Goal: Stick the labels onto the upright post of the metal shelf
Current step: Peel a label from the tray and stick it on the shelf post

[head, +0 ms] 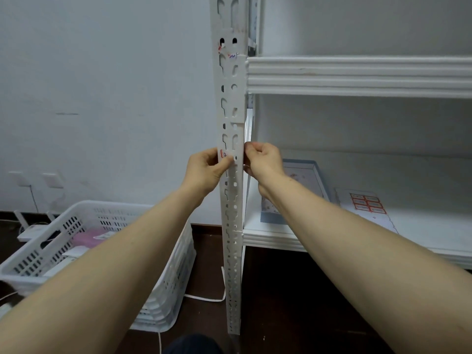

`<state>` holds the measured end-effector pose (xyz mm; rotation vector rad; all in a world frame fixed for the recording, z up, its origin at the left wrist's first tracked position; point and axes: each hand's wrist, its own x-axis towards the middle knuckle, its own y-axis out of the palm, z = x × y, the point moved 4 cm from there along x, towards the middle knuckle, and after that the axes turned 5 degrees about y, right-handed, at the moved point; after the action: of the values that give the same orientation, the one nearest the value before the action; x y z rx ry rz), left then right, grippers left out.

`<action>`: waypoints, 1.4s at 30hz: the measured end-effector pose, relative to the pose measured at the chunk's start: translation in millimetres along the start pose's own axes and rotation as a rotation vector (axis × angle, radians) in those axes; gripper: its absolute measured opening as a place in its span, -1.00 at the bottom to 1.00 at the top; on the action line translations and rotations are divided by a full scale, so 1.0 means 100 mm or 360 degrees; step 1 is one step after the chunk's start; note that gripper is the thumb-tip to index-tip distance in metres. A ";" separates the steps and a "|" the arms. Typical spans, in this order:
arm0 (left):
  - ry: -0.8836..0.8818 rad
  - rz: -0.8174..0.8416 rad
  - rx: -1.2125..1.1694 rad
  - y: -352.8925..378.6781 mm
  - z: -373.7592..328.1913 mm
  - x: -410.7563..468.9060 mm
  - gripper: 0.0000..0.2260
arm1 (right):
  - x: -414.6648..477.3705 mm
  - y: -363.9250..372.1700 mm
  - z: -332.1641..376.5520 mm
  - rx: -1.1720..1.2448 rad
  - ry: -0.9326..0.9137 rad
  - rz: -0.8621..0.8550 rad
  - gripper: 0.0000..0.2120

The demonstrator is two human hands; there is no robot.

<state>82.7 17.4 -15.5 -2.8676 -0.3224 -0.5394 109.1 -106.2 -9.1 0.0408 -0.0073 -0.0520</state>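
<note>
Left hand (207,167) pinching a red-edged label (224,154) onto the post (231,103), right hand (263,159) curled at the post's other edge, its grasp unclear, basket (84,204) below left hand.

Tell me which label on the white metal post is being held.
The lower red-edged white label, pinched by the left hand; the other label sits higher up the white metal post, untouched.

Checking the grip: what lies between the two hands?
Head view: the upright post, bearing a red-edged label, stands between left hand and right hand.
</note>
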 end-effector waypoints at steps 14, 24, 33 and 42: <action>0.0111 -0.0085 0.0108 0.05 -0.05 -0.03 -0.88 | -0.02 -0.02 -0.03 -0.0007 -0.0076 0.0017 -0.85; 0.0113 -0.0034 0.0220 0.01 -0.01 0.00 -0.90 | 0.02 -0.01 -0.07 -0.0047 -0.0051 -0.0054 -0.87; -0.0111 -0.0006 -0.0226 -0.01 0.05 -0.06 -0.79 | 0.01 0.01 -0.08 -0.0037 -0.0039 -0.0035 -0.83; -0.0183 -0.0026 -0.0396 0.01 0.09 -0.07 -0.85 | -0.01 -0.04 -0.06 -0.0049 -0.0108 -0.0021 -0.85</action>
<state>79.5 17.6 -26.4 -3.1469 -0.3179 -0.4463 107.8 -109.7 -15.2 0.0083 -0.0739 -0.0669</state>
